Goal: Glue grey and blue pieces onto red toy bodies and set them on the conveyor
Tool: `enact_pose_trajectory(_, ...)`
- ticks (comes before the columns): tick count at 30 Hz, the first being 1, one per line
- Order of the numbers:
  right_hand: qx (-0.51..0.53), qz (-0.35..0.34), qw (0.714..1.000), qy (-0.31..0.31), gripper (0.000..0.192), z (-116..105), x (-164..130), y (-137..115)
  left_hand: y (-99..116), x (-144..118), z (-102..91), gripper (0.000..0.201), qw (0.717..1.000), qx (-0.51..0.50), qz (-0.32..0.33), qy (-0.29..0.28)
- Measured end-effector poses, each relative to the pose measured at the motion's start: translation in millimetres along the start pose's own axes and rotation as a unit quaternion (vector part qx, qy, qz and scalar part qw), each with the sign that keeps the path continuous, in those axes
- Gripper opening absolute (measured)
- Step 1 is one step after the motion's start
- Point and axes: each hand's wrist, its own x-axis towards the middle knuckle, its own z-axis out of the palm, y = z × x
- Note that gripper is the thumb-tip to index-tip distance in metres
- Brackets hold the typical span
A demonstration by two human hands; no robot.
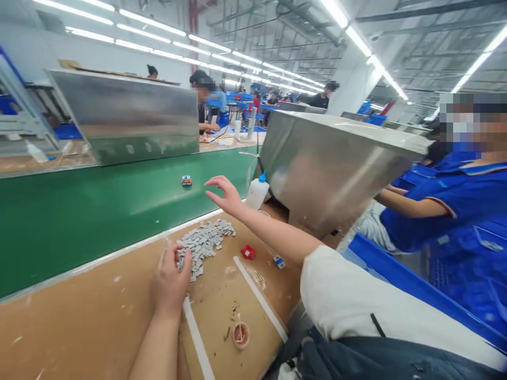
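Observation:
My left hand (171,279) rests on the brown worktable (79,322) with its fingers curled among a pile of small grey parts (206,241); whether it pinches one is hidden. My right hand (225,194) hovers with fingers spread and nothing in it, above the near edge of the green conveyor belt (99,211). A small red and white assembled piece (186,180) lies on the belt, just to the left of that hand. A red part (247,252) and a blue and white part (279,261) lie on the table beside my right forearm.
A white squeeze bottle with a blue cap (257,191) stands by a large steel hood (336,163). Another steel hood (127,116) sits across the belt. A small round dish (241,334) lies near the table's front. A person in blue (447,200) sits at right.

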Motion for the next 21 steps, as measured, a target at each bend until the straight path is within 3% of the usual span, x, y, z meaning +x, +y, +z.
enact_pose_trajectory(3, -0.018, 0.027, 0.987, 0.156, 0.048, -74.6, -50.7, 14.9, 3.4, 3.3, -3.1, 0.031, 1.0, 0.002, -0.005, -0.017)
enact_pose_trajectory(5, -0.018, 0.128, 0.96, 0.247, 0.061, -106.5, -61.7, 32.2, 8.2, 4.2, -5.9, 0.031, 1.0, 0.008, -0.008, -0.025)
enact_pose_trajectory(6, -0.009, 0.193, 0.948, 0.254, 0.07, -115.2, -60.8, 41.3, 10.8, 4.5, -6.9, 0.031, 1.0, 0.013, -0.008, -0.022)
enact_pose_trajectory(9, 0.011, 0.246, 0.951, 0.186, 0.084, -117.6, -48.0, 62.5, 16.3, 5.1, -7.7, 0.031, 1.0, 0.02, 0.003, -0.015)
enact_pose_trajectory(12, 0.012, 0.259, 0.956, 0.14, 0.062, -106.6, -42.4, 68.0, 16.2, 3.6, -7.8, 0.028, 0.999, 0.028, 0.029, -0.019)
enact_pose_trajectory(15, 0.02, 0.225, 0.967, 0.119, 0.05, -105.6, -56.6, 58.2, 13.7, -0.1, -11.0, 0.028, 0.998, 0.041, 0.041, -0.015)
enact_pose_trajectory(18, 0.055, 0.156, 0.982, 0.095, 0.053, -128.3, -92.3, 37.4, 13.4, -1.9, -14.5, 0.028, 0.998, 0.059, 0.032, -0.016)
enact_pose_trajectory(21, 0.103, 0.101, 0.986, 0.084, 0.063, -178.3, -147.8, 12.6, 12.8, -1.4, -14.5, 0.027, 0.997, 0.067, 0.026, -0.025)
